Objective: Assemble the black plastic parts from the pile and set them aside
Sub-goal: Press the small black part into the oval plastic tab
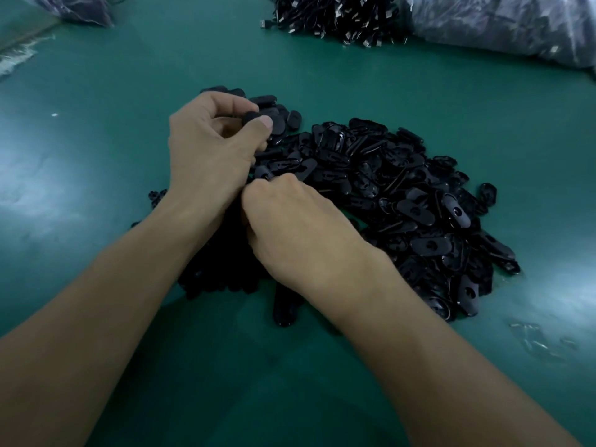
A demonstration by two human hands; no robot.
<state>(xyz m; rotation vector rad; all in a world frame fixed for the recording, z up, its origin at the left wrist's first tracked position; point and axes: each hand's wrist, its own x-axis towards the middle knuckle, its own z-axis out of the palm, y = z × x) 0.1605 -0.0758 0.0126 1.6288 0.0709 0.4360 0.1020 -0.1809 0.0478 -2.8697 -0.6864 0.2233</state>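
Note:
A big pile of black oval plastic parts (403, 201) covers the middle of the green table (96, 130). My left hand (209, 150) is raised at the pile's left edge and pinches one black part (252, 117) between thumb and curled fingers. My right hand (296, 233) lies lower, just under the left one, knuckles up with fingers curled down into the pile; what its fingers hold is hidden. A few smooth oval parts (274, 104) lie grouped at the pile's far left end. A darker heap of small black pieces (219, 272) sits under my wrists.
A heap of black cables with metal plugs (335, 17) lies at the back. Filled plastic bags stand at the back right (503, 24) and back left (77, 8). Clear wrapper scraps (538, 340) lie front right.

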